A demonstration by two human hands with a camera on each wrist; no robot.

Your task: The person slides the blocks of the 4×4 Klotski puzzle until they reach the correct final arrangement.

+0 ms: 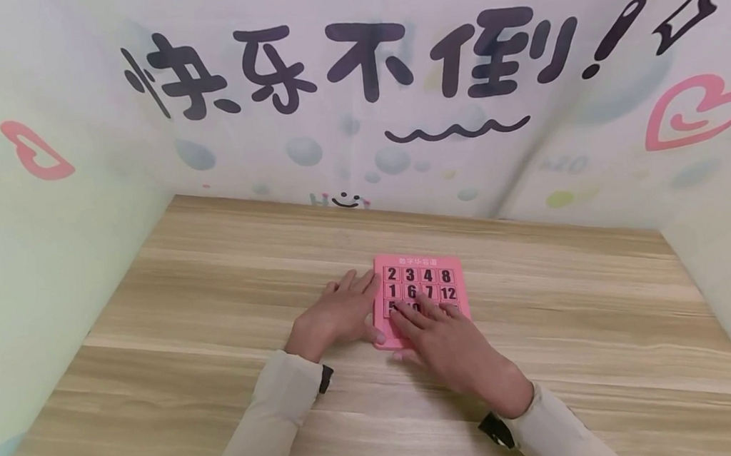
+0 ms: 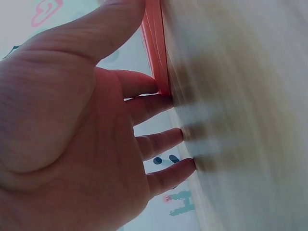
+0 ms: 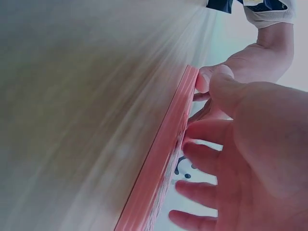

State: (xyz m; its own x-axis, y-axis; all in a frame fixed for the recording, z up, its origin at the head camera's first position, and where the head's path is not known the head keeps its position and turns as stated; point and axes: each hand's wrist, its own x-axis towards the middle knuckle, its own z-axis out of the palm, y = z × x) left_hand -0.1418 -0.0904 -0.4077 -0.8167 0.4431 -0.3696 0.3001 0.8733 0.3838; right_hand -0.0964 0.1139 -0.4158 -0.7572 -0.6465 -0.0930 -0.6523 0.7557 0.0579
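Note:
A pink number slide puzzle (image 1: 391,277) lies flat on the wooden table, its black-numbered tiles facing up. The top row reads 2, 3, 4, 8 and the second 1, 6, 7, 12; fingers cover much of the lower rows. Along the puzzle's left edge rests my left hand (image 1: 343,312), fingers spread and fairly straight, thumb at the near left corner. In the left wrist view, some of its fingertips (image 2: 188,164) touch the table. My right hand (image 1: 448,336) reaches over the near part of the puzzle, its extended fingers (image 3: 197,192) above or on the lower tiles; contact is unclear.
The wood-grain table (image 1: 174,329) extends around the puzzle. A pale printed backdrop (image 1: 306,125) with dark characters stands behind it, with similar panels at the left (image 1: 51,245) and right. Both forearms wear light sleeves (image 1: 264,415) with dark straps at the wrists.

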